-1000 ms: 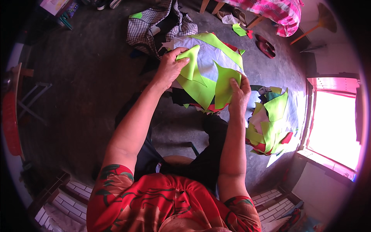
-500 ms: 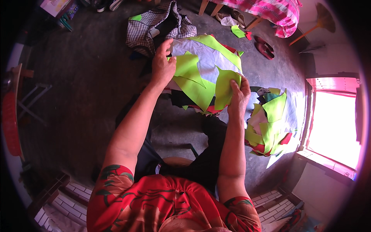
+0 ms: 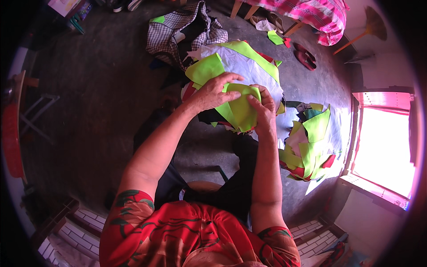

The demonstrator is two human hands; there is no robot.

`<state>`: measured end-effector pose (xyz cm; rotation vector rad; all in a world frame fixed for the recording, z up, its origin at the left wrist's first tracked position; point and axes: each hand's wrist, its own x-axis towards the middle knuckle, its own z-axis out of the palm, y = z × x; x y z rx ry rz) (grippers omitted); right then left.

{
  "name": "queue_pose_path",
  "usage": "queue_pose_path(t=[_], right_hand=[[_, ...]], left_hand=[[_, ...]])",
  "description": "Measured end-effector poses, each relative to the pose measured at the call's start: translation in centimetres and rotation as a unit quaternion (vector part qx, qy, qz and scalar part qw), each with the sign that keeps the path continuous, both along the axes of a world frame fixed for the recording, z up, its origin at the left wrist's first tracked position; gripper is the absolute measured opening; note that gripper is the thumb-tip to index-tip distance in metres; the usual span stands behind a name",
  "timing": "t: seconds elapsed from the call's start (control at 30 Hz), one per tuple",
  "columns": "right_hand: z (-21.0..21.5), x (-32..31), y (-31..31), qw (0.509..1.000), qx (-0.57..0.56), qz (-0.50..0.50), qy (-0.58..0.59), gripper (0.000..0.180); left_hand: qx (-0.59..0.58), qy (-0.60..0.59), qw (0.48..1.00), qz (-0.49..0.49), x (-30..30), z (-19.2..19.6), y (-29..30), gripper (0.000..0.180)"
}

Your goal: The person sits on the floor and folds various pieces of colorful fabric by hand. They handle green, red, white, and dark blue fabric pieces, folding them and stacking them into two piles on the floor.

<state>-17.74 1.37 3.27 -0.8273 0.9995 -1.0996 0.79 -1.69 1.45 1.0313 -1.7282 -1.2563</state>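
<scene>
My right hand (image 3: pixel 265 109) pinches a lime-green cloth scrap (image 3: pixel 244 110) by its upper right corner, thumb on the front. From the left, my left hand (image 3: pixel 213 92) reaches over the same scrap; its thumb rests along the upper edge and its fingers stretch out apart from the thumb. Under both hands lies a heap of cloth with a pale grey-white piece (image 3: pixel 242 62) on top. Another lime-green scrap (image 3: pixel 205 69) lies loose on the heap beyond my left hand. Red and dark bits show at the heap's sides.
At right, a second pile of lime, red and white scraps (image 3: pixel 307 147) sits by the bright window (image 3: pixel 382 147). A checked cloth (image 3: pixel 167 38) lies beyond the heap. Maroon shoes (image 3: pixel 305 56), a broom (image 3: pixel 373 26) and a pink-draped table (image 3: pixel 320 20) stand farther back.
My left hand has moved right and nearer, off the heap's left side to the scrap in my right hand. My right hand has shifted slightly left with that scrap.
</scene>
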Motion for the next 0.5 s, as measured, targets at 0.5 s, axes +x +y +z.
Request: queue_pose_path(t=[0.5], right_hand=[[0.1,-2.2,-0.5,0.919,0.000,0.078,0.387,0.023]], left_hand=[[0.155,0.059,0.984,0.061,0.4,0.4,0.1,0.026]])
